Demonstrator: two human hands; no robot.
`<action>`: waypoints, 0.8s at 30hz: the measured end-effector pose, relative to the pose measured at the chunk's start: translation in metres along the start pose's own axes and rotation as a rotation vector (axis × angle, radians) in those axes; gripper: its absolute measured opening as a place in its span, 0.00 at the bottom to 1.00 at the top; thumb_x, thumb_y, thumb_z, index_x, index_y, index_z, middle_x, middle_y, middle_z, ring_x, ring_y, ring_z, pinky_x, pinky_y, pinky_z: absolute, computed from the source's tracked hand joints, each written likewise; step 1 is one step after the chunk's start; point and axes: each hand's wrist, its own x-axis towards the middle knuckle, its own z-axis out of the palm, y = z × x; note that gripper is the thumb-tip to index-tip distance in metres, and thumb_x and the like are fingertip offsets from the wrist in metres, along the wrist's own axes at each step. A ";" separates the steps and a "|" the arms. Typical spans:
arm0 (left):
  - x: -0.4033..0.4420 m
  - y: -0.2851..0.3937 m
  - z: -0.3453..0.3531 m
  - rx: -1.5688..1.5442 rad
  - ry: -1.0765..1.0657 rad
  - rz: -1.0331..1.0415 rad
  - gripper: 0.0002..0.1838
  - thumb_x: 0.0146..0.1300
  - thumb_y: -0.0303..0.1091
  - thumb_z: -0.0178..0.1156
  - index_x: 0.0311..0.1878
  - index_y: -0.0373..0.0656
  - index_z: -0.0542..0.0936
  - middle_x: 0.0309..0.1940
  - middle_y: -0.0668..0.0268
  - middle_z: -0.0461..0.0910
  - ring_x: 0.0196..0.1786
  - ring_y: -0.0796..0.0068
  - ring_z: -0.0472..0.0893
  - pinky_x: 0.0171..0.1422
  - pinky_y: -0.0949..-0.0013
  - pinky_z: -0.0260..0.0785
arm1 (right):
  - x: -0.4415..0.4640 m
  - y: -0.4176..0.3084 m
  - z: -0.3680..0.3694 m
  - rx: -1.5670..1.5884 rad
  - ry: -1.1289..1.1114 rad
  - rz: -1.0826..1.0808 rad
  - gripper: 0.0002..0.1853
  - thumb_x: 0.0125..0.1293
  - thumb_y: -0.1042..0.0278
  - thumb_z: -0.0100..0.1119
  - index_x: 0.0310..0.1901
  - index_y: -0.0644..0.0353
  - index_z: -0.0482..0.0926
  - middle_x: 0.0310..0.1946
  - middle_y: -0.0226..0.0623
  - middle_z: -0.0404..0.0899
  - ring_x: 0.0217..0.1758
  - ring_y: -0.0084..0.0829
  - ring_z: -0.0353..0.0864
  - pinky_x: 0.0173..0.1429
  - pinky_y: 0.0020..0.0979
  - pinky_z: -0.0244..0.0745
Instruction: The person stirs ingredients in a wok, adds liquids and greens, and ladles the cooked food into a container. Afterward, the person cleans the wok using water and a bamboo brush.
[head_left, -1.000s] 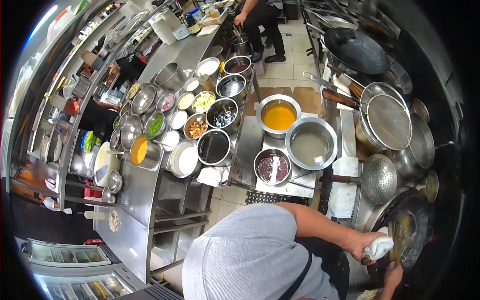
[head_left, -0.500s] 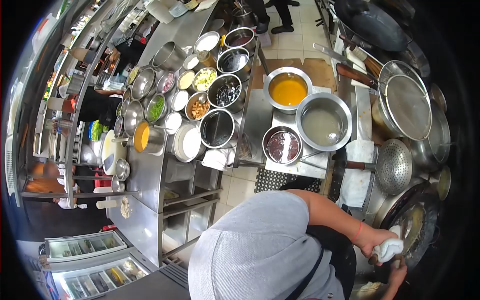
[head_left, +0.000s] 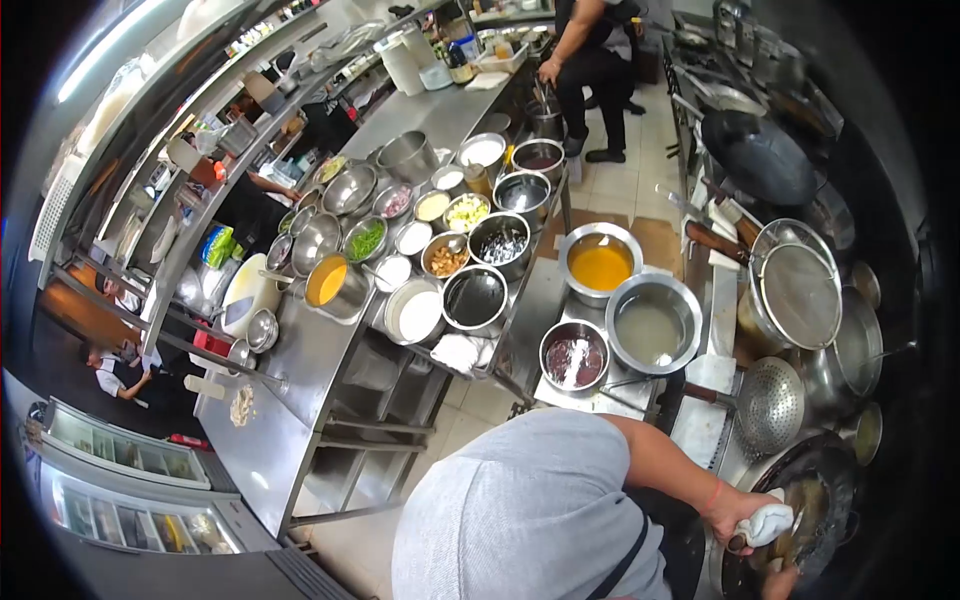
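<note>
My left hand point(head_left: 732, 512), with a red band at the wrist, is closed around a folded white cloth point(head_left: 766, 524) at the near edge of a dark wok point(head_left: 838, 500). A brown handle end shows beside the cloth. Below it, my right hand point(head_left: 779, 580) is closed near the wok's lower edge; what it grips is mostly hidden. Brownish liquid or food, blurred, shows inside the wok. Just above the wok lies a perforated metal skimmer point(head_left: 770, 405).
Pots of orange liquid point(head_left: 600, 263), cloudy liquid point(head_left: 652, 325) and dark red content point(head_left: 574, 357) stand left of the stove. Farther left, a steel counter point(head_left: 270, 400) holds many bowls. A co-worker point(head_left: 590, 60) stands at the top. Strainers point(head_left: 800, 297) rest above the skimmer.
The camera view has shifted and tilted, bringing the co-worker's arm back into view. My left hand stays closed on the cloth; my right hand appears lower in the picture.
</note>
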 end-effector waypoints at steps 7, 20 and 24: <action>-0.013 -0.010 0.002 -0.065 -0.006 0.026 0.20 0.62 0.59 0.53 0.25 0.55 0.80 0.17 0.73 0.78 0.15 0.73 0.77 0.20 0.67 0.75 | 0.066 0.051 0.071 -0.225 0.236 -0.311 0.22 0.67 0.48 0.51 0.34 0.62 0.82 0.30 0.45 0.82 0.31 0.46 0.79 0.37 0.44 0.73; -0.008 -0.033 0.017 -0.021 0.088 0.048 0.21 0.60 0.60 0.54 0.24 0.56 0.81 0.18 0.72 0.78 0.13 0.69 0.76 0.13 0.69 0.72 | -0.030 0.004 -0.030 -0.025 0.151 0.074 0.17 0.69 0.59 0.51 0.50 0.63 0.79 0.42 0.45 0.82 0.47 0.38 0.77 0.52 0.42 0.70; -0.003 -0.043 0.011 -0.083 0.026 0.071 0.21 0.62 0.61 0.52 0.29 0.57 0.81 0.21 0.73 0.80 0.23 0.73 0.80 0.27 0.60 0.77 | 0.014 0.023 0.060 0.339 0.306 -0.159 0.15 0.57 0.63 0.64 0.42 0.64 0.78 0.38 0.53 0.80 0.45 0.53 0.79 0.50 0.49 0.73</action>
